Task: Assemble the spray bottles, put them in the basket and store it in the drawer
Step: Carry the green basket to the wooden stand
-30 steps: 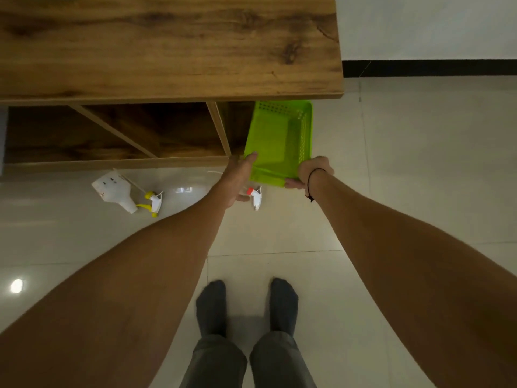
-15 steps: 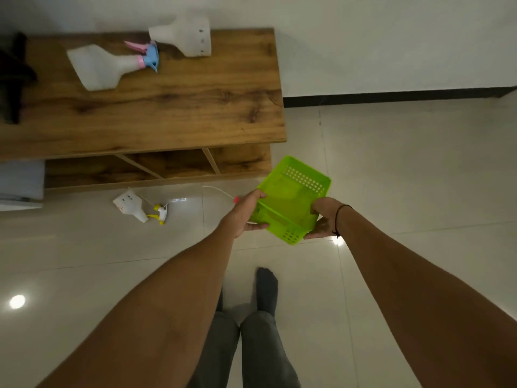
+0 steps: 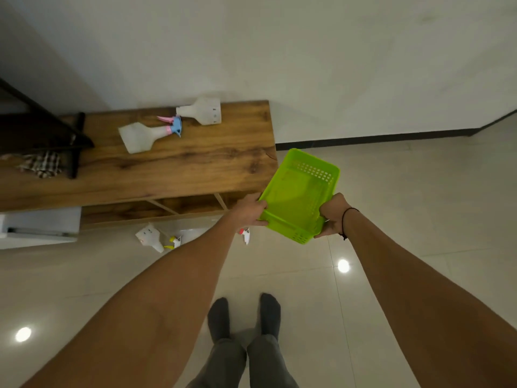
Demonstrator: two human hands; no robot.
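While both arms reach forward, the left hand and right hand have their fingers closed on the near corners of an empty green basket, held in the air off the right end of the wooden surface. Two spray bottles lie on that surface. Another bottle and a loose trigger head lie on the floor below.

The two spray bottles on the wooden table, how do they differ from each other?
The nearer bottle has a pink and blue trigger head on its neck; the farther bottle has a bare neck with no head. The nearer bottle's neck points right, the farther bottle's neck points left, so the two necks meet. Both are pale, translucent, flat-bodied, and lie on their sides on the table.
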